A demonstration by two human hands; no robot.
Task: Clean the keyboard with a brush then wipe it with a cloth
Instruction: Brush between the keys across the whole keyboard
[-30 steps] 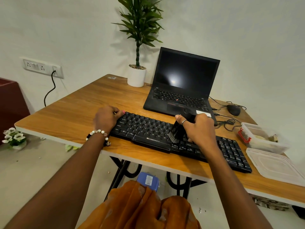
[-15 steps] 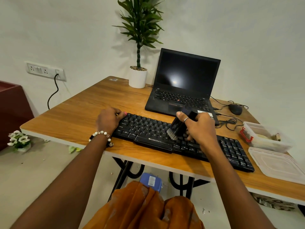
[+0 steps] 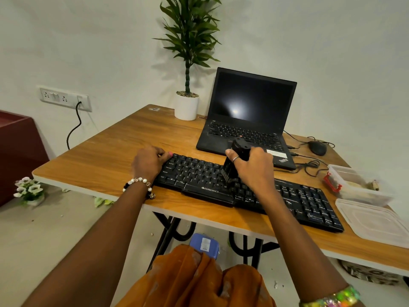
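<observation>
Home office: laptop (image 3: 247, 120), desk (image 3: 115, 151), wall socket (image 3: 65, 99).

Keyboard (image 3: 247, 191) lies on table (image 3: 110, 156), laptop (image 3: 247, 120) behind, containers (image 3: 358, 187) right.

Wall (image 3: 110, 41): painted plain white, lit evenly.
Socket panel (image 3: 65, 99): mounted low on the wall, 1 black cable (image 3: 74, 127) plugged in.
Floor (image 3: 55, 235): pale grey, dotted with small scraps.
Table (image 3: 124, 151): wood-grain top, carried on black metal legs (image 3: 170, 231).
Cabinet (image 3: 20, 156): dark red, seen at the left edge.
</observation>
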